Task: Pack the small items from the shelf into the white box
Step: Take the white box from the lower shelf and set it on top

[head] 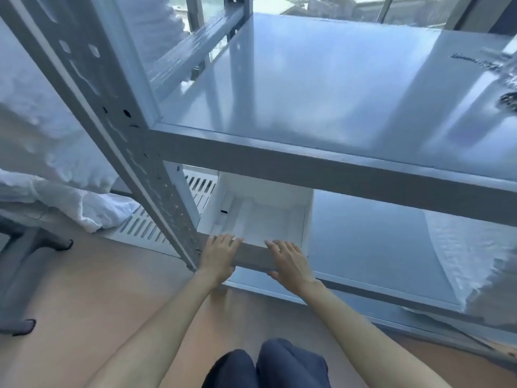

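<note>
Both hands flat on front rail of lower shelf (377, 242), holding nothing: left hand (216, 254) and right hand (291, 264) fingers loosely spread. White box (265, 211) sits open on that shelf, just behind hands, near corner post (134, 152).

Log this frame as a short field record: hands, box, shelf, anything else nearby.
left hand: open, fingers over the front rail of the lower shelf, holding nothing
right hand: open, on the same rail, holding nothing
white box: on the lower shelf behind the rail, open top, looks empty
upper shelf: mostly bare, some items at its far right edge, unclear
white plastic wrap: on the lower shelf, right side
</note>
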`<act>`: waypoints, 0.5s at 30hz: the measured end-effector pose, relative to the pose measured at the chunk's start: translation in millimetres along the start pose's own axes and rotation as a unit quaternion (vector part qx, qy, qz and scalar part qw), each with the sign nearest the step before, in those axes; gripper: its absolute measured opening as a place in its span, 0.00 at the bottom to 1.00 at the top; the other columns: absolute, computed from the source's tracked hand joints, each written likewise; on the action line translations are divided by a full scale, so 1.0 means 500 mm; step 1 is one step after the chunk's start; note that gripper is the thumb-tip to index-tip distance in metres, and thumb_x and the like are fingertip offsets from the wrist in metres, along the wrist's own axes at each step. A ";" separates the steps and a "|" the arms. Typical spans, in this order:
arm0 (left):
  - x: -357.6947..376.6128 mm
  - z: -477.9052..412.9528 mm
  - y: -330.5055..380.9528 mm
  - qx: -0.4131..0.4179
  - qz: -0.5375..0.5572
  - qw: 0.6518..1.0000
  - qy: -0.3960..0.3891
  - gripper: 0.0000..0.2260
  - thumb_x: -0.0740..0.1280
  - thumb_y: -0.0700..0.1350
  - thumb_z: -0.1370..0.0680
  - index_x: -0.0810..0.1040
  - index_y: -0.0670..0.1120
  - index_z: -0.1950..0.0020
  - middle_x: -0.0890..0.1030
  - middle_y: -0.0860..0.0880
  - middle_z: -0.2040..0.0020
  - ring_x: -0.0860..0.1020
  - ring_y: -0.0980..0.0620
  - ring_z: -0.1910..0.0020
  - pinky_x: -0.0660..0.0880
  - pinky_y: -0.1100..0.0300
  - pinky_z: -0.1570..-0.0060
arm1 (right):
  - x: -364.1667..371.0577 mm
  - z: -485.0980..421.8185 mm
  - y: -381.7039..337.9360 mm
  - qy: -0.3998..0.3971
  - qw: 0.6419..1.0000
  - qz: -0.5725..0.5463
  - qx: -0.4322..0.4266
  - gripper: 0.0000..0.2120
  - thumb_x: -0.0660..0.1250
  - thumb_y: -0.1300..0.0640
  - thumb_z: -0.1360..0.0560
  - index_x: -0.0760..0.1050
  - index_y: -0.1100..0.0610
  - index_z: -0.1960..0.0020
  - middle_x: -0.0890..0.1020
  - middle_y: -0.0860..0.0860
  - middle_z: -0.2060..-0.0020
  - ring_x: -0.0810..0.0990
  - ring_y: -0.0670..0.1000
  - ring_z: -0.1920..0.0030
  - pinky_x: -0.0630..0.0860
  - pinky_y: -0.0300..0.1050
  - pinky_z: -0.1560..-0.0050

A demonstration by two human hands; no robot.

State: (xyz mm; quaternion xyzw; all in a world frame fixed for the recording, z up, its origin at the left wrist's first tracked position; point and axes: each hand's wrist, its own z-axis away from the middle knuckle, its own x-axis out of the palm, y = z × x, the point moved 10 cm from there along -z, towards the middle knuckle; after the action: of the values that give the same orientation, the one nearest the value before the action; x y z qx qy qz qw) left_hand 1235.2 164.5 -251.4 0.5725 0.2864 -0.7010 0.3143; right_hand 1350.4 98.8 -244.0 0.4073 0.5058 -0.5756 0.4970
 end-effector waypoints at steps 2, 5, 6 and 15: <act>0.012 -0.017 -0.007 0.002 0.012 0.999 0.039 0.23 0.66 0.44 0.27 0.67 0.50 0.33 0.74 0.49 0.38 0.70 0.48 0.37 0.58 0.52 0.32 | 0.026 -0.016 -0.001 0.022 0.999 0.012 0.027 0.32 0.69 0.54 0.28 0.59 0.55 0.28 0.74 0.54 0.40 0.73 0.56 0.40 0.66 0.49 0.38; -0.017 -0.021 0.003 0.022 0.002 0.995 0.102 0.15 0.75 0.39 0.39 0.77 0.48 0.56 0.79 0.51 0.62 0.78 0.49 0.61 0.73 0.59 0.55 | 0.005 -0.011 -0.002 0.100 0.992 0.056 0.059 0.26 0.76 0.63 0.42 0.76 0.53 0.45 0.81 0.49 0.60 0.80 0.51 0.59 0.74 0.42 0.59; -0.026 -0.013 0.010 0.037 0.001 0.993 0.113 0.16 0.77 0.37 0.45 0.77 0.47 0.63 0.77 0.51 0.69 0.76 0.49 0.69 0.72 0.63 0.66 | -0.005 -0.002 -0.005 0.121 0.988 0.070 0.063 0.25 0.77 0.65 0.48 0.79 0.52 0.52 0.80 0.47 0.66 0.79 0.50 0.66 0.73 0.39 0.66; -0.156 0.150 0.070 0.115 0.083 0.982 0.128 0.15 0.76 0.36 0.44 0.76 0.46 0.62 0.76 0.50 0.68 0.76 0.48 0.68 0.72 0.60 0.69 | -0.140 0.162 -0.057 0.166 0.982 0.054 0.067 0.19 0.73 0.67 0.53 0.76 0.54 0.64 0.75 0.47 0.72 0.76 0.51 0.71 0.69 0.41 0.67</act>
State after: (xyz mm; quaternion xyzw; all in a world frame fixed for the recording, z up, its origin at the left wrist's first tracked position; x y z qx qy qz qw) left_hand 1226.8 93.7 -162.5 0.7114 0.1935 -0.6218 0.2641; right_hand 1337.3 30.0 -158.0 0.5564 0.5187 -0.5049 0.4079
